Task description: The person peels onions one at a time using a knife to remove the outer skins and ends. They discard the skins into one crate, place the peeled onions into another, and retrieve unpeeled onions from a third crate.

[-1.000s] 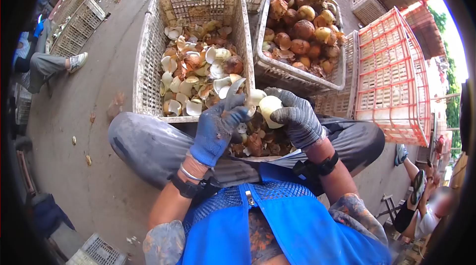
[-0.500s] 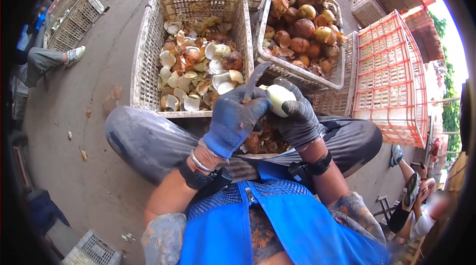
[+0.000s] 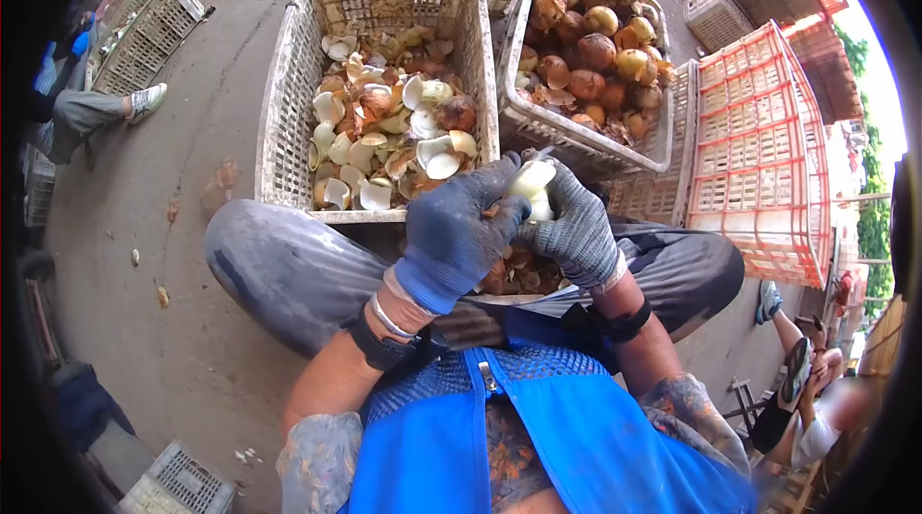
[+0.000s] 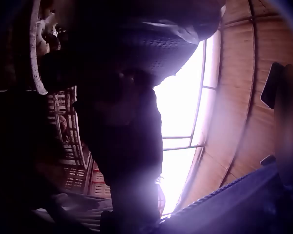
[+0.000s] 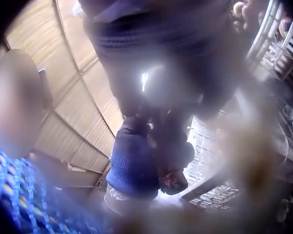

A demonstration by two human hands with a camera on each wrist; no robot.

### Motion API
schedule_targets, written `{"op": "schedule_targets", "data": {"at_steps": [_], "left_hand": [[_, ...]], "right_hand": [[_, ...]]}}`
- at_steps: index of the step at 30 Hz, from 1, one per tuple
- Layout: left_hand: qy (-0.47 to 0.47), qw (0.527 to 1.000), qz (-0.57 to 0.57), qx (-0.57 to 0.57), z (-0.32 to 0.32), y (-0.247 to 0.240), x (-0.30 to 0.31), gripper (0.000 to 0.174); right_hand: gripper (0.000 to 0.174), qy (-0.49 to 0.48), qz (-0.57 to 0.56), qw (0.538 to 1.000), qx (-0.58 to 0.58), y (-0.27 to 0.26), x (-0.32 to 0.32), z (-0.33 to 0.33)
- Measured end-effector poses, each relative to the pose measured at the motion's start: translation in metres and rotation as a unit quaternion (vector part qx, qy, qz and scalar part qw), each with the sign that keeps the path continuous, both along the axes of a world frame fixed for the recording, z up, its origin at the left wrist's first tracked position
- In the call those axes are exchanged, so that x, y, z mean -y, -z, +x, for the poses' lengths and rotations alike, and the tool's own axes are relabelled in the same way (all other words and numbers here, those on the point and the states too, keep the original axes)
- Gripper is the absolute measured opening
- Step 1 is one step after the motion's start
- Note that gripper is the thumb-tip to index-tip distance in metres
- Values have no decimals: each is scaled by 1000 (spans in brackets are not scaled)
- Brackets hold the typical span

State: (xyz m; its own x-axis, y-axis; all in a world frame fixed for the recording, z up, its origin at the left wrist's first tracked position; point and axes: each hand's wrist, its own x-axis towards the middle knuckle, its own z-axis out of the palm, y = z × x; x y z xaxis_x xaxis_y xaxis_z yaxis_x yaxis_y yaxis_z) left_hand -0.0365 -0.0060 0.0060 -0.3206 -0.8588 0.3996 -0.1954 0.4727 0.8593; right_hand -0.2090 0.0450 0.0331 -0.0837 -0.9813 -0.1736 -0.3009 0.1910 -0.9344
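Note:
The left hand [image 3: 456, 237], in a blue glove with darkened fingers, grips a knife largely hidden behind the fingers; a blurred bit of blade [image 3: 544, 153] shows above them. The right hand [image 3: 576, 231], in a grey striped glove, holds a pale peeled onion [image 3: 531, 180] against the left fingertips. Both hands meet over the lap, just below a crate [image 3: 272, 144] of cut onion pieces and skins [image 3: 360, 103]. In the right wrist view the blue-gloved left hand [image 5: 134, 163] appears beyond the blurred right hand [image 5: 161, 53]. The left wrist view is mostly dark.
A second crate [image 3: 663, 144] of unpeeled onions [image 3: 595, 53] stands at the upper right. Red-netted crates [image 3: 759, 144] stack to the right. Onion skins lie below the hands between the legs. Other people sit at the far left and lower right.
The left hand turned, and the curved blade, raised clearly half a second ago, is now mostly hidden. The onion has tilted upright in the right hand, which remains close to the left.

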Motion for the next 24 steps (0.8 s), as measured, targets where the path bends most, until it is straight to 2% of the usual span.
{"op": "schedule_targets", "data": {"at_steps": [1, 2, 3, 6, 7, 9, 11, 12, 13, 15, 17, 18, 19, 22, 24], "left_hand": [[3, 1000, 1, 2, 2, -1, -1, 39], [-5, 997, -45, 57, 4, -4, 0, 38], [-15, 990, -91, 110, 5, -7, 1, 37], [-49, 981, -132, 132, 0, -4, 2, 39], [-53, 981, -128, 133, 0, 1, 5, 39], [-46, 993, -10, 109, -2, 11, 11, 36], [-62, 991, -10, 115, 5, 20, 15, 33], [-84, 983, -18, 162, 11, 27, 17, 32], [-103, 972, -25, 207, 17, 27, 19, 32], [-58, 977, -20, 205, 26, 19, 9, 36], [7, 970, -174, 170, 32, 6, 2, 39], [30, 946, -195, 258, 36, -5, -1, 38], [28, 946, -194, 259, 36, -5, -1, 38], [11, 947, -163, 277, 35, 2, -2, 39], [28, 955, 15, 296, 40, 12, -1, 40]], "right_hand": [[87, -13, -17, 997, -71, 0, 0, 1], [87, -27, -36, 989, -144, 1, 0, 2], [87, -27, -36, 989, -143, 3, 0, 3], [92, -18, -80, 979, -185, 7, -1, 7], [94, -32, -74, 979, -187, 5, -3, 10], [97, -49, -66, 979, -188, 2, -4, 12], [101, -36, 24, 996, -75, -2, 0, 7], [102, -18, 23, 998, 58, 11, 1, 2], [102, -13, 19, 998, 57, 8, 3, 0], [104, 4, 30, 997, 75, 1, 4, -4], [105, 12, 37, 995, 96, 7, 4, -11], [107, -10, 33, 998, 54, 6, 5, -12], [108, -34, 30, 999, 11, 5, 6, -12], [110, -46, -2, 999, -18, 10, 1, -9], [111, -65, -2, 997, -52, 4, -3, -7]]}}
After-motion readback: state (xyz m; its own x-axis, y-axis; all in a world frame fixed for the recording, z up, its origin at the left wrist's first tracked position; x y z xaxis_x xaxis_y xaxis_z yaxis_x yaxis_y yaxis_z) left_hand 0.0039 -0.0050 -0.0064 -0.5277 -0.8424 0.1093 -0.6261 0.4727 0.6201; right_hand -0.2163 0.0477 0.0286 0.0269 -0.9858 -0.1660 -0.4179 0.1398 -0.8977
